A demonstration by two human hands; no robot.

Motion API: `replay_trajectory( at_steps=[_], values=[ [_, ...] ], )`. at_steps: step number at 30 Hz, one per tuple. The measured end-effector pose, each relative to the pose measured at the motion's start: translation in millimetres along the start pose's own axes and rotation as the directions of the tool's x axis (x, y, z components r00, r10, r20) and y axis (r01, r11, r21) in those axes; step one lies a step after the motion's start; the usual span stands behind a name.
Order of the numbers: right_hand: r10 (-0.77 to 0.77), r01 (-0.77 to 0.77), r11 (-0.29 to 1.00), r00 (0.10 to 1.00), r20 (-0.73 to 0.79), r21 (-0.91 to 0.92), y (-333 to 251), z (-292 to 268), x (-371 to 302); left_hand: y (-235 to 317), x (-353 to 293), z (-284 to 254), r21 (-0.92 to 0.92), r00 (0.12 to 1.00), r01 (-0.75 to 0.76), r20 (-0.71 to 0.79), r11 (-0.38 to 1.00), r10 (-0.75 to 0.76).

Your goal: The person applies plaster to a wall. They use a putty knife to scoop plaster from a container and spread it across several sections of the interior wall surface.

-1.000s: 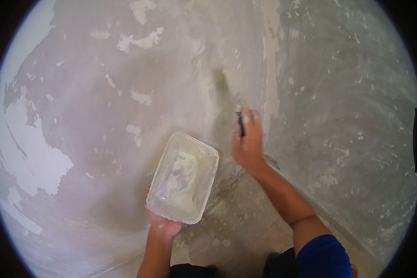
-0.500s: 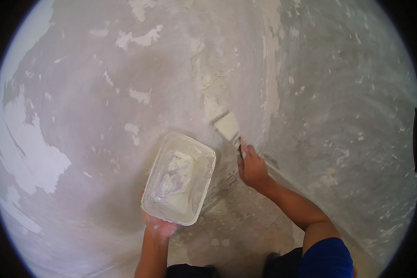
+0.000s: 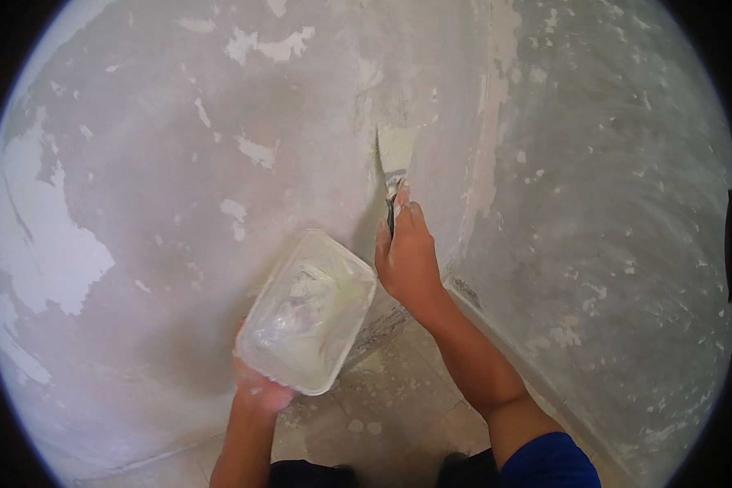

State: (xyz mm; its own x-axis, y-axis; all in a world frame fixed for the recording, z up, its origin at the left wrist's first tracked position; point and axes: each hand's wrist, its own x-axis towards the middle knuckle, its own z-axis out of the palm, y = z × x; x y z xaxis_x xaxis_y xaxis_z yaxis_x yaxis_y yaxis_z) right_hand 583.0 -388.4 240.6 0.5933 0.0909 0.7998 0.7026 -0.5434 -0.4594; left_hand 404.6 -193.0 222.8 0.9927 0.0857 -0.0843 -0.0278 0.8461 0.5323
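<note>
Most of the left hand (image 3: 260, 392) is hidden beneath the pale, rectangular plastic tub (image 3: 346, 327) it supports, tilted, in front of a patchy grey plastered wall (image 3: 171, 171). Cream paste (image 3: 305, 285) smears the tub's inside. The right hand (image 3: 411, 252) is closed around a broad-bladed, paste-coated putty knife (image 3: 396, 151), its dark handle mostly covered; the blade lies at the wall, contact along its far edge hard to tell. One tub, one knife; two dark trouser legs (image 3: 309, 474) are cut off by the lower edge
</note>
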Motion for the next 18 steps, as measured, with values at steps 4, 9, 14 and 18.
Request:
replay_trajectory(
  at_steps=[4,9,14,18],
  values=[
    [0.012,0.007,0.994,0.984,0.179,-0.108,19,-9,-25,16,-13,-45,-0.040,0.990,-0.002,0.142,0.999,0.008],
    [-0.109,0.144,0.984,0.953,0.281,-0.107,34,-24,-70,21,-20,-58,-0.101,0.998,0.005,0.061,0.995,0.001],
    [-0.094,0.107,0.991,0.983,0.158,-0.079,42,-44,-63,15,-25,-37,-0.098,0.998,-0.059,0.014,0.993,0.061],
    [-0.023,0.026,0.999,0.997,-0.070,0.031,31,-29,-15,12,-28,-39,-0.010,0.996,-0.087,-0.038,0.996,0.086]
  ],
)
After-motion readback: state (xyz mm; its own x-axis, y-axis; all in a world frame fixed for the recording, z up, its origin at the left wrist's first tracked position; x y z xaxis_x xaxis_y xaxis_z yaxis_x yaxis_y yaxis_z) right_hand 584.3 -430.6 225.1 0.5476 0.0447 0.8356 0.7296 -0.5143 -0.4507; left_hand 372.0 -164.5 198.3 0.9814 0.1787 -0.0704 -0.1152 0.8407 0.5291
